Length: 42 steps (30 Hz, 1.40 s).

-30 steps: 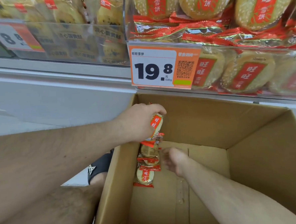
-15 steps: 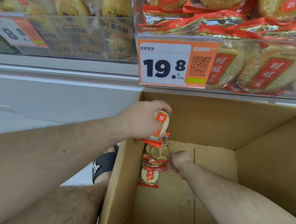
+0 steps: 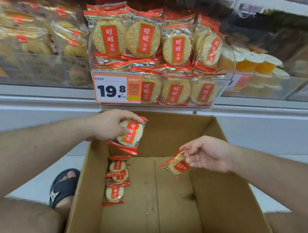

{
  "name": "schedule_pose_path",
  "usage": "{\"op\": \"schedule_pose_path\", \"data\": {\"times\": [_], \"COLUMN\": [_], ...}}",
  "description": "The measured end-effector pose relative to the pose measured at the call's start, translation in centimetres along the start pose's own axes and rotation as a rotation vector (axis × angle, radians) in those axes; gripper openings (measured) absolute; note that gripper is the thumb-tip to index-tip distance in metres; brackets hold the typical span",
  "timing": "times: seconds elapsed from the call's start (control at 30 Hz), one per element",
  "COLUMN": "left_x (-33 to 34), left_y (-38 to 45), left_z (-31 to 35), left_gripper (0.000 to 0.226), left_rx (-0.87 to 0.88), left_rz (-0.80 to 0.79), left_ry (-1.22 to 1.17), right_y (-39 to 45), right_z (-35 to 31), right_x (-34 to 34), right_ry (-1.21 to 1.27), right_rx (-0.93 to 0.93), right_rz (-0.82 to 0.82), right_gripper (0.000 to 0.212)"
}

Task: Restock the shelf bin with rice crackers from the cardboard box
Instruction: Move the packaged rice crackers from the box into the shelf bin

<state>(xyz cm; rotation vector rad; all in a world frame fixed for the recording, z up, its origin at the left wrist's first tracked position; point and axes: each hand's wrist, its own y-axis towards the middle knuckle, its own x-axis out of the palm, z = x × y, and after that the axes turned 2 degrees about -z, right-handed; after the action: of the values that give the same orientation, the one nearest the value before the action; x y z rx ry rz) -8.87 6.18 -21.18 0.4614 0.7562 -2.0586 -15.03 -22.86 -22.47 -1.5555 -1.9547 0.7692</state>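
Observation:
An open cardboard box (image 3: 227,202) stands below the shelf. My left hand (image 3: 108,125) grips a rice cracker pack (image 3: 131,134) with a red label over the box's far left corner. My right hand (image 3: 208,153) pinches a second pack (image 3: 178,165) by its edge above the box's middle. Three more packs (image 3: 115,181) lie in a row against the box's left wall. The clear shelf bin (image 3: 220,87) above holds many of the same rice cracker packs (image 3: 143,38), piled above its rim.
An orange price tag (image 3: 118,88) reading 19.8 hangs on the bin's front. Neighbouring bins hold other packed snacks on the left (image 3: 37,42) and orange jelly cups (image 3: 245,62) on the right. A foot in a black sandal (image 3: 63,186) stands left of the box.
My right hand has risen from the box floor with a cracker pack pinched in it. My left hand stayed near the box corner with its pack. The view has tilted up toward the shelf.

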Motion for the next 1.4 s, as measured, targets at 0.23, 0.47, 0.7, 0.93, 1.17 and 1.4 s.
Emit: {"op": "schedule_pose_path", "data": {"times": [0.23,0.47,0.7,0.93,1.17,1.4], "left_x": [1.4,2.3,3.1,5.0,4.3,2.6], "left_y": [-0.5,-1.4,-2.1,-2.2,-2.5,-4.3], "left_z": [4.2,5.8,7.4,8.5,9.3,10.1], "left_gripper": [0.044,0.047,0.064,0.052,0.084,0.116], "left_rx": [0.100,0.126,0.300,0.394,0.419,0.428], "left_rz": [0.011,-0.002,-0.007,0.044,0.088,0.076], "left_ry": [0.039,-0.073,-0.338,-0.394,-0.308,0.162], "right_y": [-5.5,-7.6,-8.3,-8.1,-7.4,-8.0], "right_z": [-3.8,-5.9,-6.9,-6.8,-6.6,-6.2], "right_x": [-0.3,1.1,1.9,3.1,2.8,3.4], "right_ry": [0.148,0.473,0.565,0.628,0.157,-1.130], "right_rx": [-0.173,-0.246,-0.247,-0.233,-0.455,-0.878], "right_rz": [0.114,0.085,0.069,0.079,0.311,0.416], "right_gripper": [0.033,0.033,0.030,0.027,0.012,0.098]}}
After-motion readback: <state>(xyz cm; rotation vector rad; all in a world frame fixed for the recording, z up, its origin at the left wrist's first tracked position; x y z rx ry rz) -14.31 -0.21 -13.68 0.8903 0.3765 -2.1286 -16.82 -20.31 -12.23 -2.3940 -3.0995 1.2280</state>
